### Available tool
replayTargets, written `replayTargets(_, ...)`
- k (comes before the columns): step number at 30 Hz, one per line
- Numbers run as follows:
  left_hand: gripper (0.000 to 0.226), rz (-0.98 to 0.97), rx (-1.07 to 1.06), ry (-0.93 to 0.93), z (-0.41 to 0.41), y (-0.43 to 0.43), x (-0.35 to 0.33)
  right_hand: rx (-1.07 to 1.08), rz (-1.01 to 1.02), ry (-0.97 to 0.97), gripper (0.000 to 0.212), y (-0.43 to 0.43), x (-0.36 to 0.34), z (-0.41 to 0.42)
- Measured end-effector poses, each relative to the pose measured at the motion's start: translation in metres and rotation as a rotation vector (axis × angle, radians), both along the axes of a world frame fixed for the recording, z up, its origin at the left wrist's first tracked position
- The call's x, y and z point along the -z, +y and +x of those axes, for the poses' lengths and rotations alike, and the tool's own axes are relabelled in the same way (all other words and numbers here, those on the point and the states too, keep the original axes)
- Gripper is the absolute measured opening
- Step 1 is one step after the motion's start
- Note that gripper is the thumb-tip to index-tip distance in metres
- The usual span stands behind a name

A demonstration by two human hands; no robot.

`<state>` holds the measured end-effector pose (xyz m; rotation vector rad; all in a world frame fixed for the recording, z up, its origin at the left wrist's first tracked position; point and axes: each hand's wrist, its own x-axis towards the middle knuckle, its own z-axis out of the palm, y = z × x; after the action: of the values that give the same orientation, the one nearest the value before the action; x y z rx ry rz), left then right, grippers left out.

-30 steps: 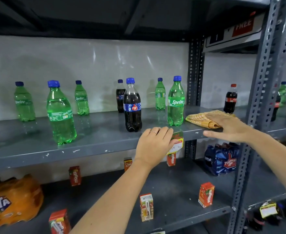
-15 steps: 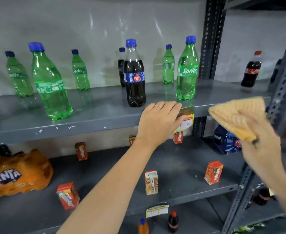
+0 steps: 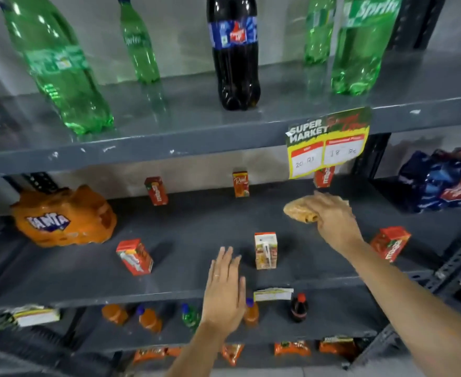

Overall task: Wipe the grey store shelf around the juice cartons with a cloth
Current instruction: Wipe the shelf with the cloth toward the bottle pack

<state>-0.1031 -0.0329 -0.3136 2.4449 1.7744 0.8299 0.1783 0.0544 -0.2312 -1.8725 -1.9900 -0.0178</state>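
The grey middle shelf point(image 3: 196, 229) carries several small juice cartons: a white-fronted one point(image 3: 265, 250) near the front, a red one point(image 3: 134, 257) to its left, a tilted red one point(image 3: 390, 242) at the right, and others point(image 3: 240, 184) along the back. My right hand point(image 3: 332, 217) presses a crumpled yellow cloth point(image 3: 298, 209) onto the shelf at back right, behind the white-fronted carton. My left hand point(image 3: 225, 284) hovers flat over the shelf's front edge, fingers apart, holding nothing.
An orange Fanta multipack point(image 3: 63, 216) lies at the shelf's left, a blue multipack point(image 3: 441, 180) at the right. Green and dark bottles point(image 3: 236, 53) stand on the shelf above, where a price tag point(image 3: 327, 142) hangs. Small bottles point(image 3: 147, 318) fill the lower shelf.
My right hand carried the cloth from the upper shelf down onto the carton shelf. My left hand let go of the upper shelf edge and dropped to the lower one. The view tilted down.
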Motion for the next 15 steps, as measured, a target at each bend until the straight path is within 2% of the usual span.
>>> replayTargets(2,0.062,-0.148,-0.047,0.194,-0.009,0.004,0.021,-0.004,-0.071,-0.078,0.066,0.026,0.002,0.000)
replayTargets(5,0.060,-0.196,-0.070,0.279,-0.009,-0.002,0.032,0.008,-0.123,-0.127,0.065,0.052,0.006,-0.002)
replayTargets(7,0.062,-0.189,-0.050,0.329,-0.009,-0.005,0.036,0.057,-0.230,-0.145,0.065,0.058,0.011,-0.006)
replayTargets(11,0.066,-0.192,-0.046,0.373,-0.013,-0.003,0.042,0.028,-0.420,-0.116,0.061,0.057,0.036,-0.009)
replayTargets(15,0.067,-0.224,-0.044,0.358,-0.011,-0.002,0.043,-0.079,-0.408,-0.138,0.069,0.030,0.053,-0.012)
